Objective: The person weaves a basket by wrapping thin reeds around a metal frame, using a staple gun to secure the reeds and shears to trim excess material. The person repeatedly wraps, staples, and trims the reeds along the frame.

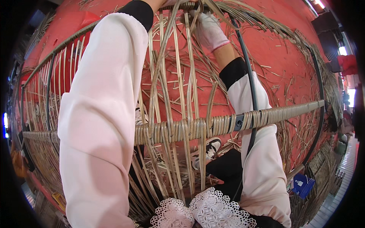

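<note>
A large woven frame point(224, 126), dark metal rods partly wrapped in brownish rattan-like strips, lies across in front of me. My left arm, in a pale sleeve with a black cuff, passes over it to the far bar. My left hand point(170, 2) is at that bar, mostly cut off by the top edge, its fingers hidden. Passing beneath the near wrapped bar, my right arm reaches up to the same far bar. My right hand point(208, 31), in a whitish glove, closes on a looped weaving strip point(195, 17) just under the bar. Long strips point(176, 64) run between the two bars.
Loose strips and offcuts litter the red floor point(296, 72). A dark metal rod point(247, 57) crosses near my right forearm. At lower right lies a blue object point(303, 185). Shoes point(213, 147) show below the near bar. Finer strips fill the frame's left side point(38, 98).
</note>
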Available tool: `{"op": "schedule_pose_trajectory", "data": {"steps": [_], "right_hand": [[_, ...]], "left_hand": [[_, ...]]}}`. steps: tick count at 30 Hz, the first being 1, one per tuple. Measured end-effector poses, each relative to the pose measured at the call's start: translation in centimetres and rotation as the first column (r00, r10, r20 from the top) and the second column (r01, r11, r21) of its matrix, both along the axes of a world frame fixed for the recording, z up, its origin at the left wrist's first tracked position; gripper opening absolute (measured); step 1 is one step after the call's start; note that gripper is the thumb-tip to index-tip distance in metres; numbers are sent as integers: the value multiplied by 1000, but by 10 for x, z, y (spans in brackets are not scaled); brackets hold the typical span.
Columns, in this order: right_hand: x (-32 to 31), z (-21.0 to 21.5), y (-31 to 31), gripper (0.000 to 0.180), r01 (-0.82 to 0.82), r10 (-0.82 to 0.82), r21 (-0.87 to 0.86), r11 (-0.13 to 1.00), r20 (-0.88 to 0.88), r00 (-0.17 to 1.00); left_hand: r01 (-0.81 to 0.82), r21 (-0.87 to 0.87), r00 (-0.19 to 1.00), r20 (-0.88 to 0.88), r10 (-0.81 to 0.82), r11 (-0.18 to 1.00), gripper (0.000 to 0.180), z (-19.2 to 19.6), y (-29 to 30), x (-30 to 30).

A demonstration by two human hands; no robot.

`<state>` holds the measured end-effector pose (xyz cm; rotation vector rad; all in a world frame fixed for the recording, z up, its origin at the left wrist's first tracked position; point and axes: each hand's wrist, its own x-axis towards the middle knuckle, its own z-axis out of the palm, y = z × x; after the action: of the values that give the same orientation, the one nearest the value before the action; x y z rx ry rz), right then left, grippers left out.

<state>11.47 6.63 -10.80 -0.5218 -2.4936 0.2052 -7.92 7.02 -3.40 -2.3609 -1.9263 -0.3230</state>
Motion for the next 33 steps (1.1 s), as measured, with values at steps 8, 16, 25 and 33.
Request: {"op": "schedule_pose_trajectory", "data": {"steps": [8, 16, 25, 33], "right_hand": [[62, 13, -83, 27, -368, -133, -762, 533, -505, 853], [175, -91, -208, 25, 98, -164, -880, 464, 24, 986], [87, -65, -88, 25, -42, -106, -523, 851, -249, 963], [7, -1, 9, 32, -29, 13, 263, 964, 61, 998]], "left_hand": [[319, 326, 937, -250, -244, 890, 23, -9, -83, 29], [174, 197, 951, -287, -113, 965, 22, -3, -80, 37], [46, -114, 951, 308, -9, 992, 26, 10, -37, 3], [-129, -313, 988, 42, 149, 941, 28, -11, 24, -30]]}}
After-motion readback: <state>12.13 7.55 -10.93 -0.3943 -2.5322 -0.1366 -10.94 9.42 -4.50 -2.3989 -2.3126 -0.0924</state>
